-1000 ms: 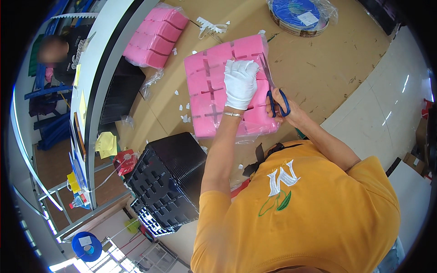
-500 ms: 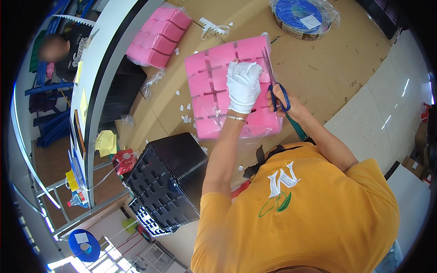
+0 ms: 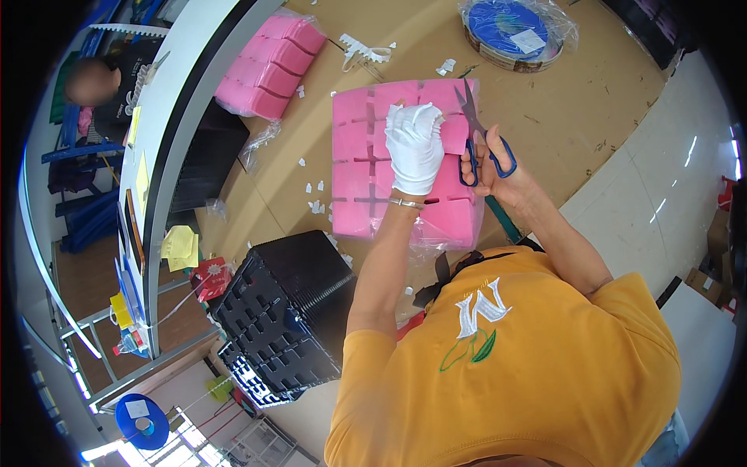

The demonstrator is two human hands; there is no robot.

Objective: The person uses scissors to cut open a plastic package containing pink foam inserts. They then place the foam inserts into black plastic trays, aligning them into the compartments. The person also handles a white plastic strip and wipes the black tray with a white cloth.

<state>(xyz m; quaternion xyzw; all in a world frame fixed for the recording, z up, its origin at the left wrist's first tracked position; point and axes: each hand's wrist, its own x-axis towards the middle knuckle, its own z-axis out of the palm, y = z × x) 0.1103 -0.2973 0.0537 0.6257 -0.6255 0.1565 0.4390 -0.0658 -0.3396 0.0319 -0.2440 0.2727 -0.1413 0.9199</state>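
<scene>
left hand [image 3: 415,152], white-gloved, bracelet [image 3: 406,203] at the wrist, rests on the pink foam block [image 3: 354,180]; fingers curled in, can't tell from where i stand if they pinch any of it. right hand [image 3: 502,177] bare, fingers holding the scissors [image 3: 470,109] by the blue handles, handles spread, blades pointing away from the wearer over the block's right side; can't tell if they touch it. block lies on the brown tabletop [image 3: 545,97] in front of the wearer, slotted in a grid, clear plastic [image 3: 442,237] bunched at its near edge. 1 more pink stack [image 3: 272,62] farther off to the left. black tray stack [image 3: 307,268] beside the left forearm [image 3: 379,284]. white scraps [image 3: 316,207] near the block's left side. 1 blue reel [image 3: 504,23] at far right. 1 other person [image 3: 128,82] beyond the partition [image 3: 175,101].
</scene>
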